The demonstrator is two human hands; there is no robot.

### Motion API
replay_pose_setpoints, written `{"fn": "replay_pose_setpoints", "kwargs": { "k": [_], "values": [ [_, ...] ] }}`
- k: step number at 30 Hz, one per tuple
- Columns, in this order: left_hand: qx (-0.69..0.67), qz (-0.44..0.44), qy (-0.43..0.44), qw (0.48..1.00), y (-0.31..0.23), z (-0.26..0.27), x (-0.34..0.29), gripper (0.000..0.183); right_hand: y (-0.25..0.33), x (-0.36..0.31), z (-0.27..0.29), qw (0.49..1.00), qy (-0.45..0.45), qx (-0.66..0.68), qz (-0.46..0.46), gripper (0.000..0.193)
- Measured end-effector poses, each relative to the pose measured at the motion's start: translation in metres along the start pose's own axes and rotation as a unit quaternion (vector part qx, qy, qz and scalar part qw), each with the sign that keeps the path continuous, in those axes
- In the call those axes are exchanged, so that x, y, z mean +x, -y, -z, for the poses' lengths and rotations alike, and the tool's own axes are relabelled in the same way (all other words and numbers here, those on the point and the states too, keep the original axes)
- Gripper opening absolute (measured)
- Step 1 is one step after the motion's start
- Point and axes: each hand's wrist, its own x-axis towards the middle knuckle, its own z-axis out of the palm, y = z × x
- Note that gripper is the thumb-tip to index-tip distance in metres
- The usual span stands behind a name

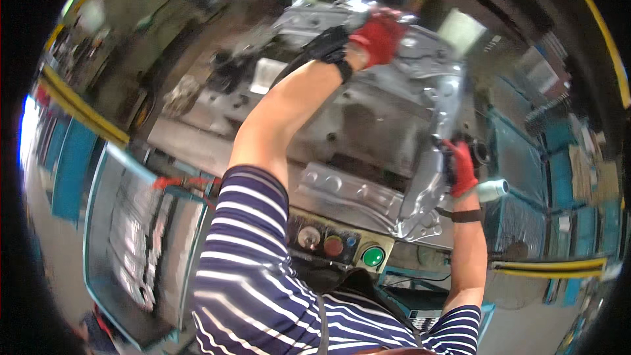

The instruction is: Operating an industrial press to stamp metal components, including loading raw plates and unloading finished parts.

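A silver stamped sheet-metal frame (445, 106) lies over the work fixture, with a far rail, a right side member and a near rail around a large opening. My left hand (379, 38), in a red glove, reaches across to the far rail and touches it. Motion blur smears its fingers. At the right side member, my right hand (463, 169) is closed on the frame's outer edge, its gloved fingertips pointing toward the metal. Part of that grip is hidden. A pale, rounded cylinder (493, 189) sticks out beside my right wrist.
In front of me is a control panel with a green button (373, 256) and a red button (333, 245). A teal-edged bin (92, 223) holding shiny metal parts stands at the left. Yellow rails (85, 106) run at both sides. Teal racks (560, 151) stand at the right.
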Motion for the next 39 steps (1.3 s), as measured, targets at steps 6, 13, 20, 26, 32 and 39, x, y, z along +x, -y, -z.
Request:
{"fn": "replay_pose_setpoints", "kwargs": {
  "k": [6, 13, 20, 26, 32, 39],
  "values": [
    [0.021, -0.024, -0.158, 0.987, -0.009, 0.127, -0.087, 0.057, -0.005, 0.001, 0.005, 0.974, 0.105, 0.2, 0.004, 0.039],
    [-0.015, 0.057, -0.03, 0.998, -0.02, 0.215, -0.239, 0.067, 0.002, -0.001, 0.003, 0.983, 0.104, 0.151, 0.022, 0.036],
    [0.011, 0.202, 0.179, 0.963, 0.004, 0.177, -0.379, 0.078, 0.012, -0.008, -0.002, 0.974, 0.095, 0.201, -0.042, 0.041],
    [0.041, 0.192, 0.275, 0.941, 0.032, 0.128, -0.437, 0.077, 0.004, -0.003, -0.002, 0.986, 0.099, 0.133, 0.003, 0.047],
    [0.007, 0.148, 0.314, 0.938, 0.041, 0.077, -0.463, 0.066, 0.023, -0.012, -0.011, 0.977, 0.071, 0.185, -0.083, 0.04],
    [-0.029, 0.163, 0.303, 0.939, 0.029, 0.049, -0.48, 0.053, 0.033, -0.032, -0.023, 0.991, 0.009, 0.113, -0.075, 0.035]
  ]
}}
